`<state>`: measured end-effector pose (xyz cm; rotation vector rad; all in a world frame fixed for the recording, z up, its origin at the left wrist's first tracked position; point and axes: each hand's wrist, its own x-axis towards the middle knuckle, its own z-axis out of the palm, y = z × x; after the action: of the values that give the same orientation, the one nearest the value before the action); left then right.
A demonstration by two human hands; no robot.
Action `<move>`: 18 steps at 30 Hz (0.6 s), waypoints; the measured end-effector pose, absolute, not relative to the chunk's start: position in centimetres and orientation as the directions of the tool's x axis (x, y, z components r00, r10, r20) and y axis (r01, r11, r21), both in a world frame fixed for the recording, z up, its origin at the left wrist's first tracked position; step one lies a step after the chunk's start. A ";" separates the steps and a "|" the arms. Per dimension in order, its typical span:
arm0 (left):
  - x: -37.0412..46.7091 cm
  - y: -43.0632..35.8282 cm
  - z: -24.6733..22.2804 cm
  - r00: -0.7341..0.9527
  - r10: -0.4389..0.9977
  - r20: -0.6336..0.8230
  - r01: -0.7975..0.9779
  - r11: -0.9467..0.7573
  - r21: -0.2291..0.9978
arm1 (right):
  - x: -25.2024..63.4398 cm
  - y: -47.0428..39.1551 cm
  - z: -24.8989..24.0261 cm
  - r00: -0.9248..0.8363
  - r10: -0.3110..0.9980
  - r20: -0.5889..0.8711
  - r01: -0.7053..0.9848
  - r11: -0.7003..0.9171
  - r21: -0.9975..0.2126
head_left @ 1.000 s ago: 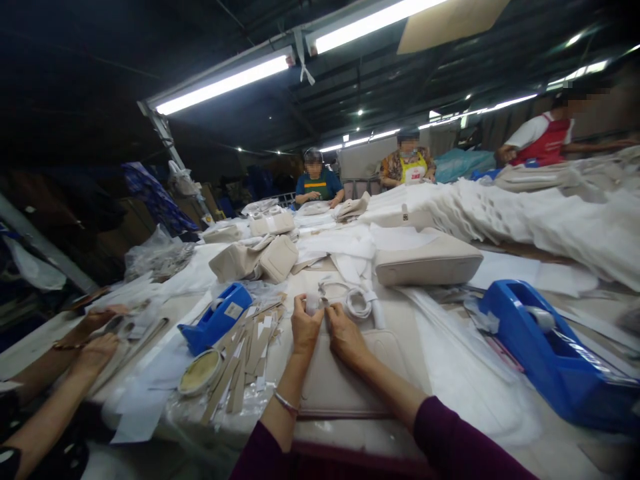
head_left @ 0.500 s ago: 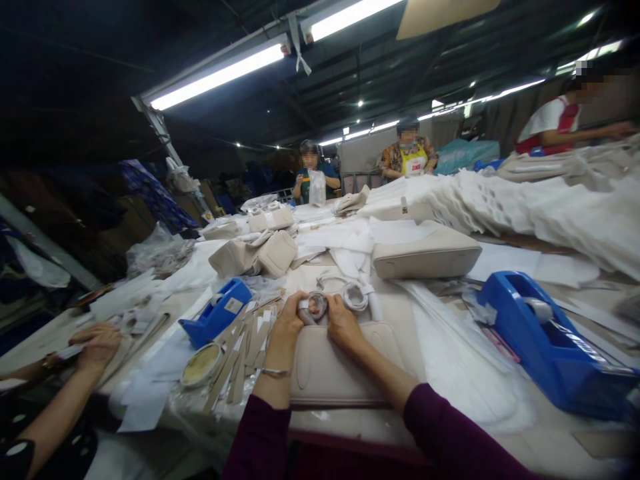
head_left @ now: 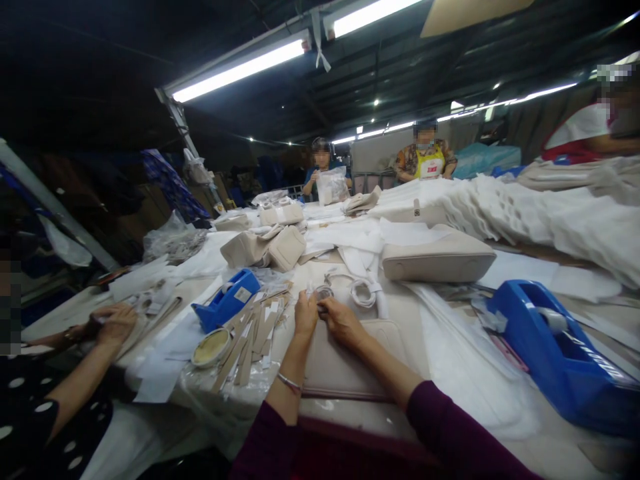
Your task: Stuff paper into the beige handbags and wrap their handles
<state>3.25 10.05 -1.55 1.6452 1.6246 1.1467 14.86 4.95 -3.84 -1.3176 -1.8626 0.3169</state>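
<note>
My left hand (head_left: pixel 306 315) is closed around the left side of a small coiled strap (head_left: pixel 325 292) wrapped in pale material. My right hand (head_left: pixel 344 321) pinches the same coil from the right, its fingertips close to the left hand's; they hide much of the coil. Both hands are above a beige bag (head_left: pixel 350 363) lying flat at the table's front edge. A second coil (head_left: pixel 363 292), banded with white wrap, rests just right of the held one, beside the bag's upper edge.
At left stands a blue tape dispenser (head_left: pixel 227 300), near a round tin (head_left: pixel 211 347) and beige strips (head_left: pixel 255 333). A larger blue dispenser (head_left: pixel 560 360) is at right. White sheets (head_left: pixel 465 360) lie between. A co-worker's hands (head_left: pixel 115 323) work at far left; other people work across the table.
My right hand has moved inward over the coil, bringing its fingertips against the left hand's. More of the coil is now covered. The whole view has shifted slightly.
</note>
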 end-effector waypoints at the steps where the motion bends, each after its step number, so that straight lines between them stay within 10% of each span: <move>1: 3.1 10.3 -1.6 -0.088 0.980 0.176 0.527 -0.104 0.844 | 14.8 5.1 -3.8 -0.121 0.873 0.473 0.669 0.423 -0.611; 18: 3.2 10.9 -3.2 -0.039 0.989 0.144 0.602 -0.091 0.793 | 15.1 6.5 -4.6 -0.273 0.804 0.528 0.641 0.561 -0.523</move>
<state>3.21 10.94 -3.16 1.7331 1.6771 0.9927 15.06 6.45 -4.62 -1.1593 -2.0069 0.2624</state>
